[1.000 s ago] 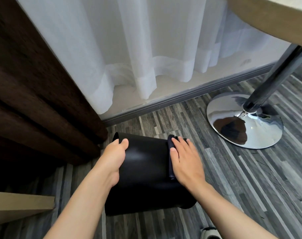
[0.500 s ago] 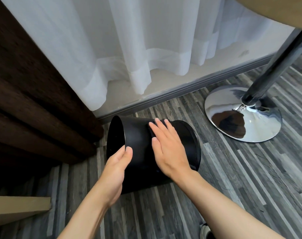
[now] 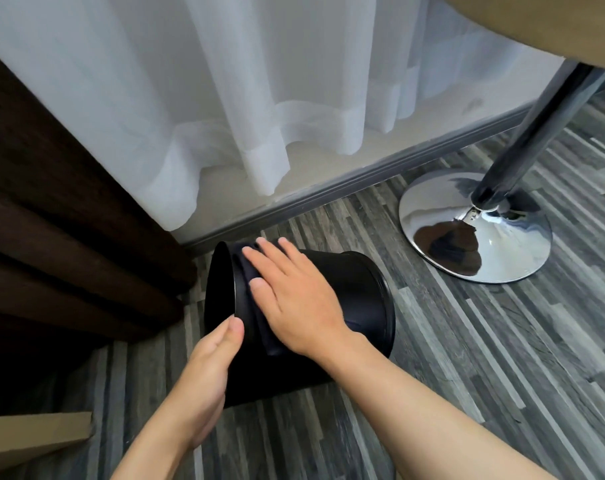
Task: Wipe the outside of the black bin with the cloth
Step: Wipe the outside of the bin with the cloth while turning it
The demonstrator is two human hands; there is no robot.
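Tipped on its side on the striped floor (image 3: 467, 341) beside a brown curtain (image 3: 52, 237): black bin (image 3: 356, 299), mouth turned left, inside not visible. Mostly hidden under the right hand (image 3: 294, 306): dark cloth (image 3: 256, 306), pressed flat against the bin's wall, fingers spread. Braced at the rim: left hand (image 3: 207, 368), open.

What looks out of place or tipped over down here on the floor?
Only the black bin: it lies on its side on the floor, open mouth toward the dark curtain. The right hand presses the cloth flat on it; the left hand steadies its rim. Nothing spilled.
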